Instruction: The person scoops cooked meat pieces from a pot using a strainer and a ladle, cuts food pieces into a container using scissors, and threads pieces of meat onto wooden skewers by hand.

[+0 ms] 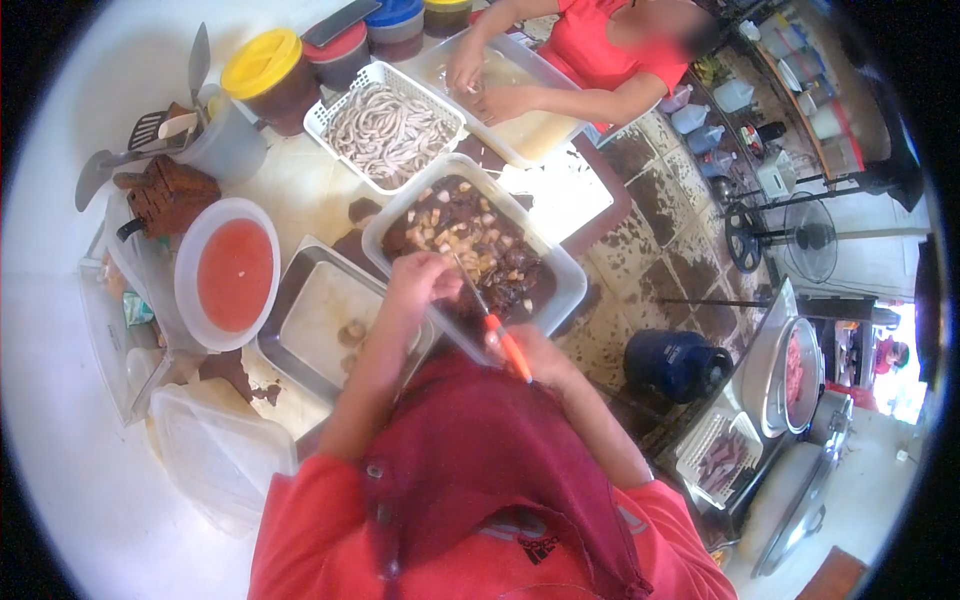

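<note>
Maroon apron [465,460] up front, chopped food [455,222] in a tub [568,298] by the tabletop [285,190]'s near edge, probably for easy reach. Right hand [538,355] has its fingers round an orange-handled knife [511,348]; left hand [425,278]'s are bunched, can't tell on what.

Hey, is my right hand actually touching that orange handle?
Touching. The head view shows your right hand closed around the orange handle.

The tool handle [514,355] is showing bright orange — pretty loud against the maroon apron [490,430], while the red shirt [310,520] is rocking a dark logo [540,549]. Pale chunks [480,225] are standing out on dark brown food [520,268], the liquid [238,275] is looking salmon-red — and the floor tiles [668,195] are sporting blotchy cream and brown.
</note>
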`<action>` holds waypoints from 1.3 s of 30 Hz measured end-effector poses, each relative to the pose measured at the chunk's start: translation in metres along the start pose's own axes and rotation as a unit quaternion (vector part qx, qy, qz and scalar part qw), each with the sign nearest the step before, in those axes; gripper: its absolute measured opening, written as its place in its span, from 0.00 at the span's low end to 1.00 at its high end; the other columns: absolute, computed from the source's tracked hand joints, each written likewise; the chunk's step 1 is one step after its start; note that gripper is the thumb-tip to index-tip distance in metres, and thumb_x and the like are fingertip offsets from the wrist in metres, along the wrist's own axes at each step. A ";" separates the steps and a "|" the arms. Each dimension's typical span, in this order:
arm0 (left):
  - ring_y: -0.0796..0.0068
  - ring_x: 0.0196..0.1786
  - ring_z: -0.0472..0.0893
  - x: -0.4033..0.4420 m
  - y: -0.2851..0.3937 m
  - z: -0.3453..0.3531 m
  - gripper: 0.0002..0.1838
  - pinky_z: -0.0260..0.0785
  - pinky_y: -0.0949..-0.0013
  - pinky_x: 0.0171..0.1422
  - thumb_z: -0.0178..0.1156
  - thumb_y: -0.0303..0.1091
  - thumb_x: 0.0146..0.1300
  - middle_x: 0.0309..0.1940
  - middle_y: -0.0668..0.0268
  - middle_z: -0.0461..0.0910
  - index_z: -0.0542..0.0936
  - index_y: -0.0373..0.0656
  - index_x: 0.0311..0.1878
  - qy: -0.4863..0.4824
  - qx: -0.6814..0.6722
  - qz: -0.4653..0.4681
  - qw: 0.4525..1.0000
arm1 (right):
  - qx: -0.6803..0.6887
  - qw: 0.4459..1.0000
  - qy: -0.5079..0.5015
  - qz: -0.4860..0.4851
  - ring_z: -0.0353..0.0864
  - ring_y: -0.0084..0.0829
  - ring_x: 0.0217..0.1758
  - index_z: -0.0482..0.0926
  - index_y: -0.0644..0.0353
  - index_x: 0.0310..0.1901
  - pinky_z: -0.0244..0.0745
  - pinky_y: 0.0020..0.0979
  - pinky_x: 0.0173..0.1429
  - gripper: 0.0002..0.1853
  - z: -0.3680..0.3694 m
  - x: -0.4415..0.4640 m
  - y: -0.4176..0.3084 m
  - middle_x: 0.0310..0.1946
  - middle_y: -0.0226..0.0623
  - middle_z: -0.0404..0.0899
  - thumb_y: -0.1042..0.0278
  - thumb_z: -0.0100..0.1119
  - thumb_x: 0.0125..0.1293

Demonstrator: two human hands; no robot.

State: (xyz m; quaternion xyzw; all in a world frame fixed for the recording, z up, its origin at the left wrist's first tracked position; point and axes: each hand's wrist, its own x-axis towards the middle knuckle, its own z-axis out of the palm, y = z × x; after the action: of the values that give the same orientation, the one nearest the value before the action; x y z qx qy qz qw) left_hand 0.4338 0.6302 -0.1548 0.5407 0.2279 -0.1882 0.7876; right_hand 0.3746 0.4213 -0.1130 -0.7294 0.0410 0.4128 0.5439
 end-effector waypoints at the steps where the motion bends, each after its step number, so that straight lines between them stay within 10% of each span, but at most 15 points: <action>1: 0.71 0.29 0.80 0.000 0.001 -0.003 0.12 0.78 0.70 0.36 0.57 0.36 0.62 0.28 0.61 0.78 0.75 0.35 0.38 -0.005 -0.003 -0.005 1.000 | 0.004 1.000 0.009 -0.001 0.63 0.18 0.17 0.70 0.59 0.17 0.58 0.26 0.21 0.28 0.000 0.002 0.003 0.13 0.23 0.66 0.41 0.54 0.61; 9: 0.70 0.35 0.80 0.000 -0.012 -0.004 0.14 0.77 0.68 0.42 0.55 0.38 0.64 0.33 0.61 0.77 0.74 0.35 0.43 -0.008 -0.059 -0.012 0.998 | 0.147 0.987 0.011 0.057 0.63 0.17 0.17 0.77 0.60 0.30 0.57 0.22 0.22 0.29 0.001 0.008 0.007 0.16 0.22 0.65 0.36 0.49 0.62; 39: 0.76 0.31 0.77 0.003 -0.014 -0.002 0.09 0.74 0.72 0.37 0.53 0.31 0.64 0.31 0.64 0.77 0.76 0.35 0.41 -0.035 -0.038 -0.039 0.998 | 0.022 0.999 -0.037 0.024 0.61 0.17 0.26 0.71 0.57 0.24 0.60 0.26 0.31 0.26 -0.003 0.003 0.000 0.20 0.22 0.65 0.38 0.50 0.62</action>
State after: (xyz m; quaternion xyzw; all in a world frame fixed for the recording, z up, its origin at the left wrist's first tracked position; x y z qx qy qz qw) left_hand 0.4284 0.6271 -0.1678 0.4945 0.2284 -0.2289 0.8068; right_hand 0.3781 0.4205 -0.1145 -0.7003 0.0479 0.4515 0.5509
